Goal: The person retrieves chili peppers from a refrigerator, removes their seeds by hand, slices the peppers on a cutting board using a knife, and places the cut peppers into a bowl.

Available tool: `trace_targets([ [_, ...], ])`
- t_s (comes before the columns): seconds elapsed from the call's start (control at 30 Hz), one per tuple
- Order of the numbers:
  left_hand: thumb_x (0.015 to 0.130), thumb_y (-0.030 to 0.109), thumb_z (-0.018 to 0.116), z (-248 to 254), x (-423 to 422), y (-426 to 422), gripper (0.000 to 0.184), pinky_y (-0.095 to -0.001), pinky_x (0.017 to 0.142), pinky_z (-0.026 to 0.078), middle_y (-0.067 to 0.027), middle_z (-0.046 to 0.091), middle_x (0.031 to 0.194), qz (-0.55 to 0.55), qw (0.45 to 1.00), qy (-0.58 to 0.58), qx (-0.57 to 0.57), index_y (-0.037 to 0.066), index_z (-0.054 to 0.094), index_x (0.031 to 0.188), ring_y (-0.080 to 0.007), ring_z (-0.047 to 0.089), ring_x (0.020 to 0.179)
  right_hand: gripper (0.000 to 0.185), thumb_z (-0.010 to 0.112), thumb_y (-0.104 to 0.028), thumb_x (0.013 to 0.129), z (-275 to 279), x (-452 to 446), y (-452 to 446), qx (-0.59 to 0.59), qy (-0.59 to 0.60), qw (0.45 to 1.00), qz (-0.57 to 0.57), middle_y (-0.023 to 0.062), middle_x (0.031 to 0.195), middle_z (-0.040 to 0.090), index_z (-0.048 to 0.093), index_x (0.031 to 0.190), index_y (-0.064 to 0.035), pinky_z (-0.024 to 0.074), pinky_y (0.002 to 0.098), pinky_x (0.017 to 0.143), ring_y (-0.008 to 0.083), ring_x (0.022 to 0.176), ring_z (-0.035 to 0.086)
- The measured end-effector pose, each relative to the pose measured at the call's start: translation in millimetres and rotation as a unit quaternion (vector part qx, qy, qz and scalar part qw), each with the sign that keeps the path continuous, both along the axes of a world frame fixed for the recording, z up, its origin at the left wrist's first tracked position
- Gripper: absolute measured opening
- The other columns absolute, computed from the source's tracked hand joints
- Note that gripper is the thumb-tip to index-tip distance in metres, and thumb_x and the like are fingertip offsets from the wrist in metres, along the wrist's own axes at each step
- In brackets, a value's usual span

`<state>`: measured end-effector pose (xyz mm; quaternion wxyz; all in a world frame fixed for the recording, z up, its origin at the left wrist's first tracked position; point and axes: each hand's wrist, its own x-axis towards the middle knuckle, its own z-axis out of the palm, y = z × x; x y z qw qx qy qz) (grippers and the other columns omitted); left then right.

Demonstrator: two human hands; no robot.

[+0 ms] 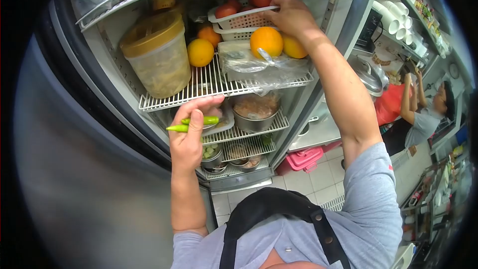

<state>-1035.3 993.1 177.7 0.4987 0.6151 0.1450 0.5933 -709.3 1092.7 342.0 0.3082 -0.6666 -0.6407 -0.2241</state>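
My left hand (191, 132) is closed around green chili peppers (191, 123), in front of the fridge's middle shelves. On the upper wire shelf, my right hand (290, 16) grips the right rim of a white perforated basket (244, 20) that holds red tomatoes (261, 0). Below the basket, oranges (266, 42) rest on a plastic-wrapped package (249, 63). More oranges (200, 52) lie left of it, beside a large plastic tub (158, 57) with a yellow lid.
Lower shelves hold a metal pot of food (255, 112) and smaller bowls (211, 154). The fridge door (94, 169) stands open at left. A pink bin (303, 159) is on the floor. Other people (423, 122) stand at the right by a counter.
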Motion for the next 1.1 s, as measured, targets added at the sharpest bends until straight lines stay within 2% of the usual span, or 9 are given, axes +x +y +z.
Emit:
trace_targets([
  [0.23,0.110,0.019,0.066,22,-11,17,0.026,-0.0211,0.061,0.053,-0.0088,0.072,0.090,0.031,0.999,-0.023,0.001,0.001,0.064,0.129,-0.0054,0.056,0.065,0.053,0.078,-0.051,0.092,14,-11,-21,0.016,0.071,0.997,0.015,0.0198,0.118,0.077,0.076,0.120,-0.0060,0.0564,0.0426,0.098,0.0348,0.109,0.074],
  [0.33,0.108,0.018,0.070,51,7,14,0.037,-0.0178,0.054,0.046,-0.0096,0.073,0.094,0.157,0.987,0.006,0.038,0.000,0.058,0.137,-0.0033,0.050,0.059,0.049,0.078,-0.048,0.093,12,-20,-29,0.064,0.044,0.995,0.063,0.0198,0.112,0.078,0.077,0.117,-0.0056,0.0572,0.0432,0.094,0.0348,0.101,0.075],
  [0.5,0.094,0.018,0.087,88,31,18,0.091,-0.0161,0.060,0.047,-0.0252,0.054,0.156,0.182,0.978,-0.009,0.105,0.011,0.033,0.167,-0.0037,0.059,0.078,0.040,0.081,-0.037,0.091,14,-45,-74,0.117,0.068,0.979,0.153,0.0191,0.102,0.077,0.077,0.110,-0.0017,0.0592,0.0433,0.084,0.0351,0.091,0.075],
  [0.53,0.093,0.020,0.089,93,33,14,0.094,-0.0176,0.060,0.046,-0.0257,0.055,0.155,0.191,0.975,-0.020,0.110,0.011,0.032,0.167,-0.0044,0.059,0.079,0.039,0.081,-0.035,0.089,12,-46,-82,0.133,0.068,0.971,0.186,0.0197,0.100,0.077,0.077,0.109,-0.0015,0.0595,0.0448,0.083,0.0373,0.092,0.075],
  [0.57,0.090,0.013,0.090,95,32,10,0.096,-0.0238,0.078,0.052,-0.0247,0.054,0.154,0.179,0.977,-0.036,0.106,0.011,0.032,0.167,-0.0129,0.061,0.100,0.038,0.081,-0.033,0.087,9,-46,-92,0.149,0.067,0.962,0.218,0.0204,0.098,0.077,0.077,0.108,-0.0014,0.0598,0.0464,0.082,0.0396,0.093,0.075],
  [0.7,0.083,0.022,0.097,73,19,-4,0.095,-0.0420,0.113,0.050,-0.0199,0.059,0.142,0.227,0.959,-0.001,0.168,0.003,0.040,0.157,-0.0294,0.061,0.130,0.025,0.083,-0.021,0.083,-15,-65,-157,0.135,0.080,0.957,0.244,0.0149,0.090,0.071,0.073,0.097,-0.0030,0.0577,0.0434,0.071,0.0346,0.078,0.072],
  [0.83,0.077,0.035,0.100,47,11,-47,0.089,-0.0475,0.109,0.053,-0.0145,0.059,0.134,0.301,0.938,-0.040,0.165,0.005,0.048,0.143,-0.0313,0.064,0.125,0.029,0.087,-0.021,0.082,-44,-75,-192,0.119,0.087,0.942,0.301,0.0101,0.091,0.069,0.070,0.100,-0.0065,0.0584,0.0396,0.064,0.0302,0.075,0.071],
  [0.97,0.060,0.057,0.102,17,0,-54,0.112,-0.0495,0.106,0.058,-0.0146,0.057,0.133,0.370,0.914,-0.063,0.156,0.009,0.042,0.142,-0.0336,0.066,0.121,0.031,0.087,-0.018,0.082,-67,-89,-197,0.105,0.100,0.923,0.356,0.0116,0.099,0.067,0.069,0.104,-0.0068,0.0601,0.0394,0.067,0.0313,0.080,0.071],
  [1.1,0.070,0.034,0.103,-3,-18,-56,0.087,-0.0505,0.108,0.057,-0.0231,0.057,0.138,0.359,0.919,-0.015,0.163,0.010,0.047,0.132,-0.0366,0.066,0.123,0.033,0.088,-0.016,0.082,-86,-98,-192,0.075,0.117,0.921,0.365,0.0122,0.102,0.069,0.070,0.108,-0.0051,0.0613,0.0390,0.070,0.0311,0.083,0.073],
])
